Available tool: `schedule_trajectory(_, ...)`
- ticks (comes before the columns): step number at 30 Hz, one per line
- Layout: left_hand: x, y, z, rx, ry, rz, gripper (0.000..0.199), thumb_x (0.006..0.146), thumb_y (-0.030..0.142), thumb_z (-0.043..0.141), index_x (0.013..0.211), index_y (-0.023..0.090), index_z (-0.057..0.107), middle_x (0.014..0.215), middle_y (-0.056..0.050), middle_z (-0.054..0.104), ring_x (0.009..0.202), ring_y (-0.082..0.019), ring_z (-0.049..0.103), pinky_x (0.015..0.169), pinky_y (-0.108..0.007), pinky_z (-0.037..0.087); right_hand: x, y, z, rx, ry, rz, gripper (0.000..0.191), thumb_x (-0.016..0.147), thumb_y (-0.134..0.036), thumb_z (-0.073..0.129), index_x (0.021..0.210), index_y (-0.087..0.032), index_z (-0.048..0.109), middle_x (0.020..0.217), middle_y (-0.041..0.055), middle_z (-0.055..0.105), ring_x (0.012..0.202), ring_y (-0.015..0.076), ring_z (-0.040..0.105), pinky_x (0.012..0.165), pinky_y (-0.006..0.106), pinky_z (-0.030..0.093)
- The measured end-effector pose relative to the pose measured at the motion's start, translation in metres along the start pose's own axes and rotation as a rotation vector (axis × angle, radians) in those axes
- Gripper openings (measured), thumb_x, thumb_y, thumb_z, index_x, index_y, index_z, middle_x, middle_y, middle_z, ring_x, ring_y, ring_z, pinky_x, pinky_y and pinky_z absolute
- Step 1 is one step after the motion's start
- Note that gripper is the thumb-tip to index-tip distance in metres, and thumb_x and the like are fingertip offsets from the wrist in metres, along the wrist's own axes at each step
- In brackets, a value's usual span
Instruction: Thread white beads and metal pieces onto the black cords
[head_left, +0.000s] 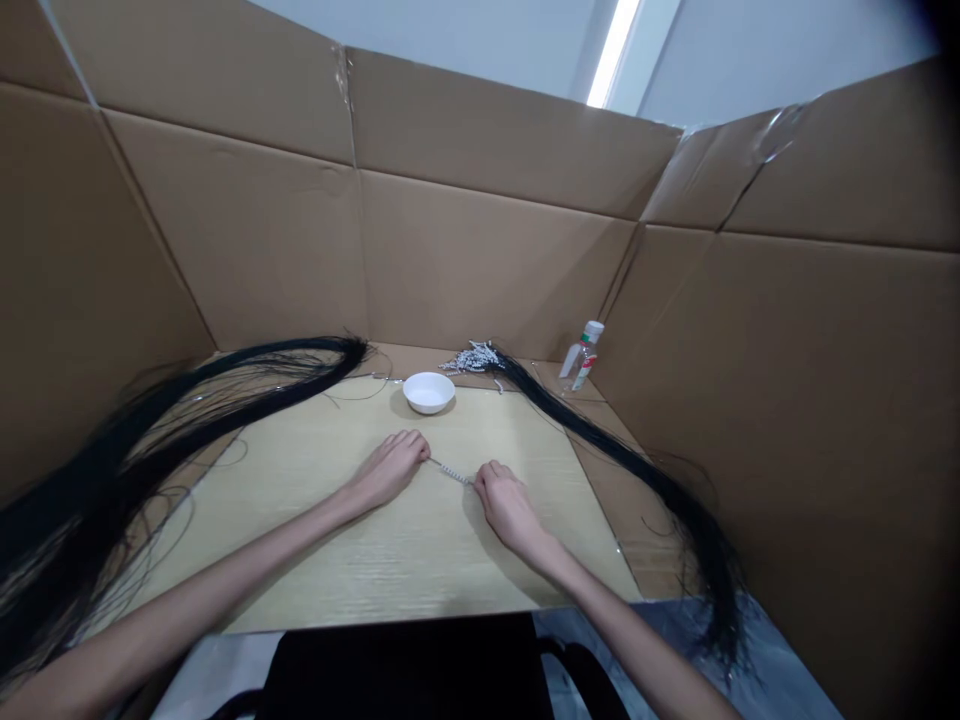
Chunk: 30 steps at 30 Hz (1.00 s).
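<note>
Between my two hands, a thin dark cord carries a short row of small white beads (454,474). My left hand (394,463) is closed in a pinch on the cord's left end. On the right end, just past the beads, my right hand (508,503) pinches with its fingers pressed together. Both hands are low over the pale tabletop (360,580). A white bowl (429,393) stands a little beyond them; what it holds, if anything, is too small to tell.
A long bundle of black strands (300,392) loops along the left side. Another black bundle (622,450) runs down the right, its far end in a cluster of white beaded strands (475,357). A clear bottle (581,357) stands at back right. Cardboard walls (495,260) surround the table.
</note>
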<state>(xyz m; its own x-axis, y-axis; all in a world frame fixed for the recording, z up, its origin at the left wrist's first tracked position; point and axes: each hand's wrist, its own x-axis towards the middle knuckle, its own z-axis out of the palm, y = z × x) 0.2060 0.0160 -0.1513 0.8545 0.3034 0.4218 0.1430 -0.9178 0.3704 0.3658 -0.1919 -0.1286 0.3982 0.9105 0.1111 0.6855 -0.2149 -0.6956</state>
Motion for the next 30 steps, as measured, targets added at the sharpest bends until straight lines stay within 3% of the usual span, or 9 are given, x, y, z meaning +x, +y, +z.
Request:
schedule_trajectory(3,0.009,0.005,-0.015,0.029,0.14,-0.015,0.02,0.105,0.017,0.042,0.093,0.019,0.059,0.089,-0.006,0.068,0.083,-0.024,0.063,0.077,-0.037,0.046,0.014,-0.012,-0.018,0.12,-0.015,-0.029,0.02,0.104,-0.029,0.043,0.089,-0.02,0.054,0.076,0.0025,0.057,0.068,0.0182,0.052,0.064,0.029,0.041)
schedule_trajectory(5,0.019,0.012,-0.037,0.045,0.256,-0.012,0.023,0.108,0.021,0.039,0.095,0.018,0.058,0.09,-0.008,0.068,0.084,-0.025,0.063,0.079,-0.038,0.046,0.025,-0.031,-0.039,0.201,-0.013,-0.08,0.025,0.102,-0.037,0.045,0.088,-0.019,0.056,0.074,0.0004,0.055,0.065,0.0159,0.049,0.06,0.027,0.038)
schedule_trajectory(8,0.034,0.029,-0.086,0.069,0.4,0.034,0.024,0.11,0.028,0.04,0.099,0.019,0.06,0.095,-0.009,0.07,0.091,-0.025,0.064,0.085,-0.04,0.046,0.038,-0.071,-0.077,0.291,0.021,-0.18,0.034,0.099,-0.047,0.054,0.082,-0.018,0.059,0.071,-0.0008,0.05,0.063,0.0135,0.044,0.057,0.026,0.033)
schedule_trajectory(11,0.041,0.055,-0.141,0.091,0.491,0.122,0.014,0.108,0.028,0.052,0.112,0.02,0.062,0.108,-0.008,0.072,0.102,-0.024,0.065,0.094,-0.04,0.047,0.039,-0.108,-0.108,0.341,0.09,-0.264,0.036,0.099,-0.049,0.057,0.084,-0.017,0.063,0.069,-0.002,0.046,0.059,0.0116,0.036,0.054,0.026,0.028)
schedule_trajectory(13,0.04,0.074,-0.171,0.112,0.614,0.231,0.025,0.103,0.026,0.062,0.128,0.022,0.062,0.124,-0.01,0.069,0.115,-0.025,0.064,0.099,-0.042,0.048,0.035,-0.125,-0.119,0.384,0.137,-0.328,0.033,0.099,-0.045,0.062,0.083,-0.017,0.066,0.066,-0.0032,0.042,0.057,0.0106,0.032,0.052,0.026,0.024)
schedule_trajectory(15,0.035,0.09,-0.191,0.23,0.688,0.327,0.032,0.098,0.027,0.071,0.129,0.025,0.065,0.13,-0.01,0.068,0.119,-0.027,0.063,0.103,-0.046,0.047,0.031,-0.136,-0.121,0.426,0.153,-0.378,0.03,0.098,-0.041,0.064,0.081,-0.017,0.066,0.063,-0.0042,0.04,0.055,0.0098,0.028,0.05,0.026,0.021)
schedule_trajectory(20,0.025,0.112,-0.204,0.468,0.749,0.388,0.023,0.089,0.024,0.082,0.111,0.031,0.076,0.124,-0.006,0.075,0.121,-0.029,0.062,0.114,-0.056,0.038,0.029,-0.151,-0.111,0.452,0.122,-0.446,0.028,0.098,-0.033,0.063,0.076,-0.016,0.064,0.06,-0.005,0.038,0.053,0.0082,0.027,0.047,0.025,0.018)
schedule_trajectory(30,0.027,0.108,-0.197,0.482,0.718,0.369,0.02,0.089,0.017,0.082,0.103,0.031,0.077,0.118,0.0,0.08,0.117,-0.024,0.066,0.12,-0.052,0.033,0.03,-0.149,-0.109,0.42,0.11,-0.452,0.026,0.098,-0.03,0.063,0.076,-0.016,0.065,0.06,-0.005,0.039,0.051,0.0068,0.027,0.045,0.023,0.018)
